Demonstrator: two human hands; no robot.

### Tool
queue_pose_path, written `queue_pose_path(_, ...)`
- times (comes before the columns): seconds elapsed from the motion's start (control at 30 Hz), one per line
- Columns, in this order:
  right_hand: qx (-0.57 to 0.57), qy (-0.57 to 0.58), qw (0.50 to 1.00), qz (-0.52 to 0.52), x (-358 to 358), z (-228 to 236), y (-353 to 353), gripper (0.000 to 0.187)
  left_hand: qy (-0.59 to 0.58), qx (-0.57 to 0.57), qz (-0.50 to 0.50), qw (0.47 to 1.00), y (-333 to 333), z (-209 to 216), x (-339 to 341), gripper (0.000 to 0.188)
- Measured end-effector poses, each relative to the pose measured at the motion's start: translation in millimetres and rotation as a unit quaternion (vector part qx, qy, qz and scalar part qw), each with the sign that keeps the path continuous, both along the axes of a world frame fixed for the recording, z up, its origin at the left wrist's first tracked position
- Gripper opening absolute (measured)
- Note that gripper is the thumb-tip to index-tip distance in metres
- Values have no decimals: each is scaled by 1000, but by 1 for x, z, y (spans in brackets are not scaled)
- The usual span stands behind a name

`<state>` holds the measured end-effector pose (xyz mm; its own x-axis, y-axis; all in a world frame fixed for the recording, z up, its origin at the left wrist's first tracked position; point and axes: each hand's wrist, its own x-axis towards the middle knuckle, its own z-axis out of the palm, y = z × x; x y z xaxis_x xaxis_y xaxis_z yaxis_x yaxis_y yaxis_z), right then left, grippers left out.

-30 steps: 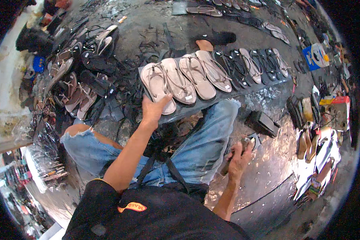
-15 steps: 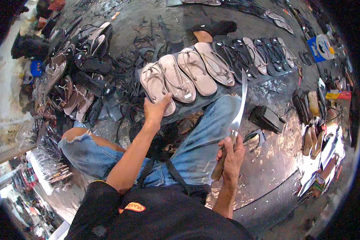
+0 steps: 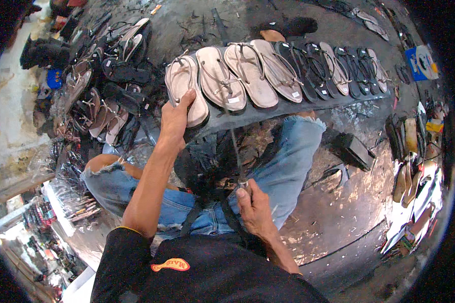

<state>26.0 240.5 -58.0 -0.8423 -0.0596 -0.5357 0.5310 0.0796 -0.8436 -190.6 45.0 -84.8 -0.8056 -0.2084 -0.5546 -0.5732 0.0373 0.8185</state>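
Note:
My left hand (image 3: 175,120) grips the near end of the leftmost beige thong sandal (image 3: 197,108), thumb on top and fingers hidden. That sandal lies on a long dark sheet (image 3: 222,120) with a row of others: a second beige sandal (image 3: 221,81), more beige ones, then several black ones (image 3: 316,70). My right hand (image 3: 255,206) is closed round the handle of a knife (image 3: 236,151). Its thin blade points away from me, seen nearly edge-on, its tip close to the sheet's near edge below the second sandal.
Sandals lie heaped (image 3: 116,76) at the left. A black block (image 3: 356,151) stands on the worn board (image 3: 338,212) to my right, with more footwear (image 3: 402,182) beyond it. A blue package (image 3: 422,63) lies far right. My jeans-clad legs (image 3: 293,156) are crossed below the sheet.
My right hand has brought the knife left and lower, from beside my right knee to between my legs. The left sandals and the sheet's near edge have shifted away from me with my left hand.

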Motion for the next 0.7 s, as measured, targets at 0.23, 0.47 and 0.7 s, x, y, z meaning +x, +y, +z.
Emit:
queue_pose_path(0.23, 47, 25, 999, 4, -35, -21, -14, 41, 6, -32, -20, 999, 16, 27, 12, 53)
queue_pose_path(0.47, 55, 4, 996, 67, -82, -78, -15, 46, -4, 75, 1, 997, 3, -8, 28, 36)
queue_pose_path(0.7, 87, 162, 976, 115, -109, -125, -35, 43, -14, 104, 46, 993, 6, -11, 34, 37)
